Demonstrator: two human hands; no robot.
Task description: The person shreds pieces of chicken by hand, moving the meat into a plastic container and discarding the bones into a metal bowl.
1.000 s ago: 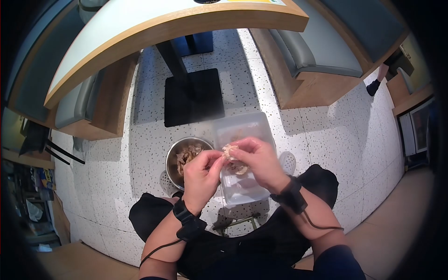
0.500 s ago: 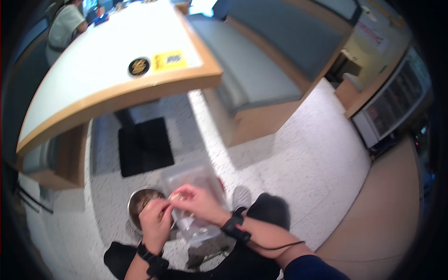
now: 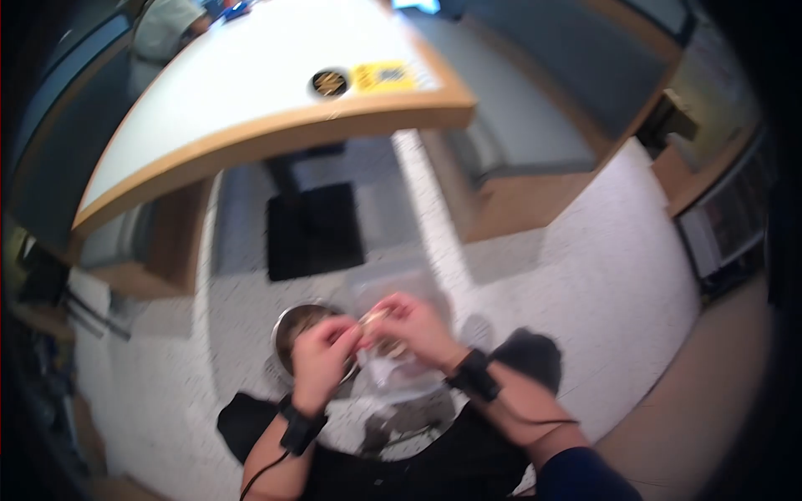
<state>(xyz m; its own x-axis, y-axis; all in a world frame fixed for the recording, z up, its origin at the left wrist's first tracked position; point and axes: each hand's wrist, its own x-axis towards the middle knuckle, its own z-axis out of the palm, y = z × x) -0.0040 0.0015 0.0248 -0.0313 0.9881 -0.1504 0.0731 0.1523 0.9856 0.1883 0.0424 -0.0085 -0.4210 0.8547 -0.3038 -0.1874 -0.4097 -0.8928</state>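
Both hands meet over the containers between my knees. The fingers of my left hand (image 3: 321, 357) are pinched together at a small pale piece (image 3: 373, 321), its kind too blurred to name. From the other side my right hand (image 3: 418, 331) closes its thumb and fingers on the same piece. Below and left of them stands a round metal bowl (image 3: 281, 336) with something brownish inside, partly covered by my left hand. Under my right hand is a clear plastic tub (image 3: 386, 280) with pale bits and whitish, film-like material in it.
A white table (image 3: 242, 83) with a wooden edge stands ahead, bearing a black round sticker (image 3: 329, 83) and a yellow label (image 3: 383, 76). Padded benches (image 3: 535, 134) flank it. Another person (image 3: 163, 33) sits at the far left. A glass-fronted cabinet (image 3: 731, 217) stands right.
The view has shifted, so table, containers and hands appear further right and higher. My hands stay together at the pale piece, with only slight finger movement visible.
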